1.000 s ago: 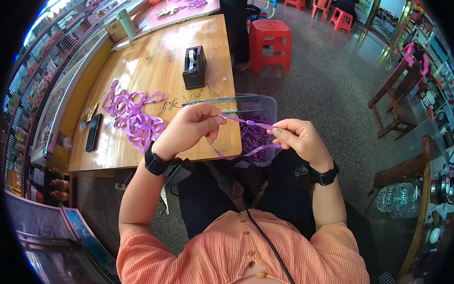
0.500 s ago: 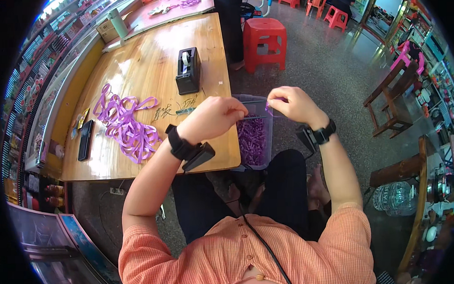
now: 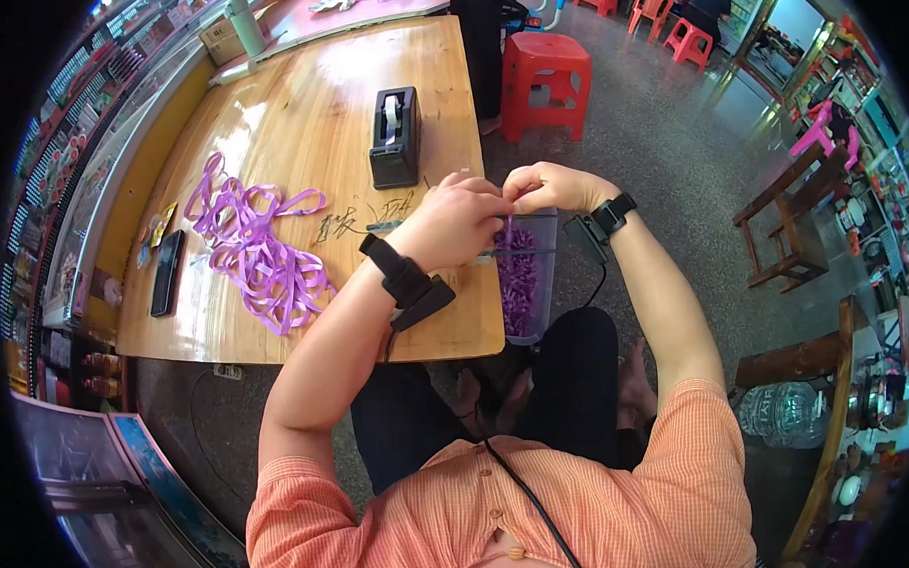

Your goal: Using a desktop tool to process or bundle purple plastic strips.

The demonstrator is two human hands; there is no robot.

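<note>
While hands meet | left hand point(image 3: 459, 222), right hand point(image 3: 549, 188) | seemingly pinching purple ribbon point(image 3: 509, 228)

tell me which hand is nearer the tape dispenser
Left. The left hand is just below and right of the tape dispenser; the right hand is farther right, over the bin.

Your table point(image 3: 298, 99) was varnished wood, its grain glossy under window glare. The purple ribbons point(image 3: 258, 256) looked like smooth, faintly shiny synthetic fabric; the bin point(image 3: 540, 281) at the edge was clear plastic. The tape dispenser point(image 3: 394, 138) was matt black plastic, the stool point(image 3: 542, 76) glossy red plastic, your shirt point(image 3: 602, 499) finely woven orange cloth.
</note>
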